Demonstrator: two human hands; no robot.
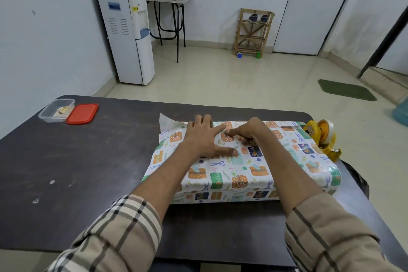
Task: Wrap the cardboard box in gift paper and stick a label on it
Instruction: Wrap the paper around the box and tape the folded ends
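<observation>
A flat box covered in patterned gift paper (240, 174) lies on the dark table (77, 168), right of centre. My left hand (203, 137) rests flat on its top with fingers spread, pressing the paper down. My right hand (249, 132) is beside it, index finger pointing left and pressed on the paper's seam, the other fingers curled. A loose white flap of paper (167, 122) sticks out at the box's far left end. A yellow tape dispenser (322, 137) with a roll of clear tape stands against the box's far right corner.
A clear plastic container (56, 110) holding small papers sits at the table's far left, its red lid (82, 113) lying next to it. Beyond the table are a tiled floor, a water dispenser (125, 28) and a wooden rack (254, 31).
</observation>
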